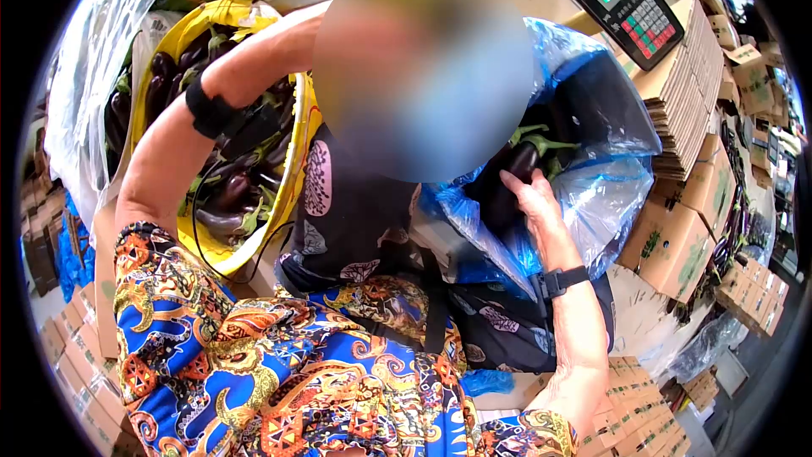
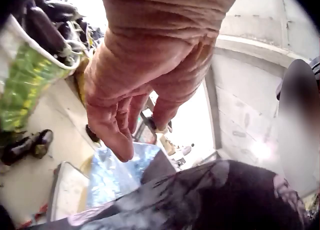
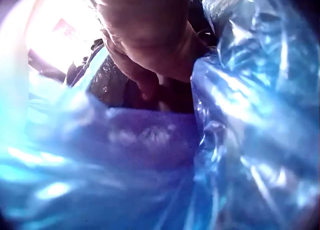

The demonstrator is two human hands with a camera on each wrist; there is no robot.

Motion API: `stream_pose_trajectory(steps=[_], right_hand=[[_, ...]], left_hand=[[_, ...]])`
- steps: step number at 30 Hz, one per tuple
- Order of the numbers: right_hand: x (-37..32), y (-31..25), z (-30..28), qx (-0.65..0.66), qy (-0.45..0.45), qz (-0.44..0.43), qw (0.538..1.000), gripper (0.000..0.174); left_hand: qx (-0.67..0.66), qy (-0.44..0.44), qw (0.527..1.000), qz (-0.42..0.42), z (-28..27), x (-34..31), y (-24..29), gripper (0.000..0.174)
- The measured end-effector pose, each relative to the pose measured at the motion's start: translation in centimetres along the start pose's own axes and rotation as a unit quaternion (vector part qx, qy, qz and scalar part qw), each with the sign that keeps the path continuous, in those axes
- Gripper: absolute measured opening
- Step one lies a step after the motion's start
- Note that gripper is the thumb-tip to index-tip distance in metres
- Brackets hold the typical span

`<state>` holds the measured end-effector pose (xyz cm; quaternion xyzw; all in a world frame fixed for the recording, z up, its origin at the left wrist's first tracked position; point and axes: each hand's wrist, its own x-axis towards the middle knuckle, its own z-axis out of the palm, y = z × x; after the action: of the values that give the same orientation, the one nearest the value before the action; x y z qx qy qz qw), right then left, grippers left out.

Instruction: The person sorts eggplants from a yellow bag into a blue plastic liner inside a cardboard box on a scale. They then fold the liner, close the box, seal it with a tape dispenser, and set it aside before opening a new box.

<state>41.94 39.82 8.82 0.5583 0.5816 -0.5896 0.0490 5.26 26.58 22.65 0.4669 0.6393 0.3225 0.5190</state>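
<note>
Item: the eggplant (image 1: 518, 161) sits right of centre in the head view, stalk end up, inside the blue bag (image 1: 609, 195). The bag's mouth gapes toward you, which is evidently what lets a hand reach in.

Your right grip (image 1: 534, 207) is inside that mouth, fingers laid along the eggplant's dark skin, apparently to steady it against the slack plastic. Neither view shows whether the thumb closes round it, so I cannot tell if it is actually held.

Your left grip (image 2: 145, 90) hangs with fingers loosely curled, holding nothing, above the bag's edge and a dark cloth (image 2: 225, 200).

In the upper left, your left forearm crosses a yellow basket (image 1: 303, 148) heaped with further eggplants (image 1: 224, 220), set within arm's reach. A scale (image 1: 630, 0) lies at the upper right on stacked flat cartons (image 1: 681, 93).
</note>
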Motion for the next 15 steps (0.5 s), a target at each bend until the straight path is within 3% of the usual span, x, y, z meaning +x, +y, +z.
stream_pose_trajectory(steps=[3, 4, 5, 7, 8, 9, 10, 12, 13, 15], right_hand=[[-1.3, -1.5, -0.9, -0.045, -0.018, 0.064, 0.997, 0.069], [0.2, 0.9, -1.3, -0.145, 0.019, 0.002, 0.989, 0.065], [0.4, 1.0, -1.6, -0.179, 0.034, 0.004, 0.983, 0.064], [0.1, 0.5, -0.8, -0.254, 0.037, 0.001, 0.966, 0.064], [0.0, 0.6, -0.9, -0.239, 0.021, -0.002, 0.971, 0.064], [-0.2, 0.8, -1.3, -0.223, 0.005, -0.01, 0.975, 0.065], [-0.4, 0.9, -1.1, -0.24, 0.017, -0.041, 0.97, 0.066], [0.1, 2.2, -1.7, -0.244, 0.017, -0.032, 0.969, 0.066], [0.5, 2.9, -2.2, -0.226, 0.012, -0.039, 0.973, 0.058], [-0.6, 1.3, -2.3, -0.108, -0.048, 0.017, 0.993, 0.043]], left_hand=[[-0.038, 0.054, 0.994, -0.082, -1.4, -3.6, -5.3, 0.054], [-0.078, 0.084, 0.988, -0.105, -1.4, -5.1, -7.5, 0.052], [-0.116, 0.119, 0.978, -0.129, -1.0, -6.5, -9.5, 0.049], [-0.271, 0.184, 0.94, -0.089, -0.1, -9.7, -14.7, 0.043], [-0.359, 0.201, 0.906, -0.1, 0.4, -11.2, -14.8, 0.038], [-0.35, 0.226, 0.898, -0.141, 1.1, -12.8, -12.8, 0.036], [-0.295, 0.209, 0.919, -0.157, 1.4, -14.7, -13.9, 0.031], [-0.29, 0.195, 0.918, -0.188, 3.9, -18.6, -16.1, 0.027], [-0.297, 0.172, 0.917, -0.201, 4.8, -20.2, -15.7, 0.028], [-0.278, 0.14, 0.925, -0.216, 7.8, -23.5, -19.9, 0.028]])
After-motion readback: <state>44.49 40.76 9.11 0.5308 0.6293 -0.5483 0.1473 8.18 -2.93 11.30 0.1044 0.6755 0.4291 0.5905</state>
